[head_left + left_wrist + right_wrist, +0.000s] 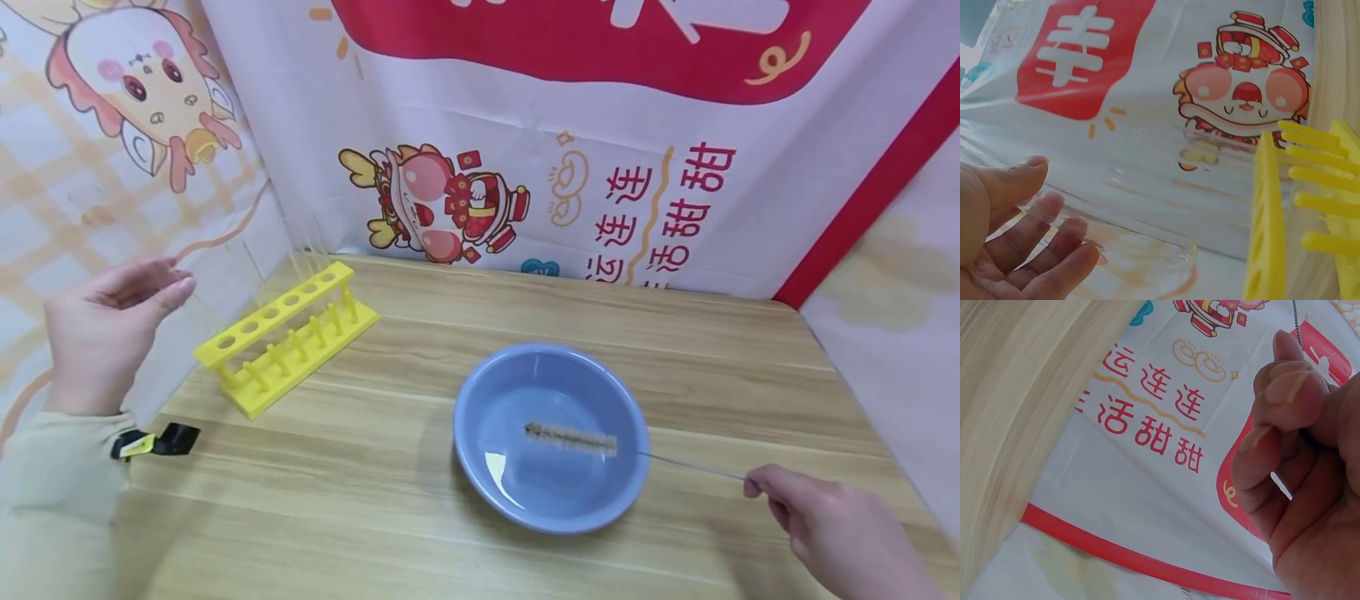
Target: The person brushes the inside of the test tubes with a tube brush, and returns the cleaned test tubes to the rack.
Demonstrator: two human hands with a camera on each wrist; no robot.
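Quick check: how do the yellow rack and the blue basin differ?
The rack is yellow and angular; the basin is blue and round. The rack has a row of small holes above pegs; the basin has one wide mouth. In the head view, a brush's bristles show within the basin's outline, none within the rack's. Both rest on the wooden tabletop.

Your left hand (pixel 112 325) is raised above its sleeved forearm (pixel 60 500), thumb (pixel 1016 181) opposed to bent fingers (pixel 1054 256). Your right hand (pixel 843 521), lower in head view, is curled into a pinch grip.
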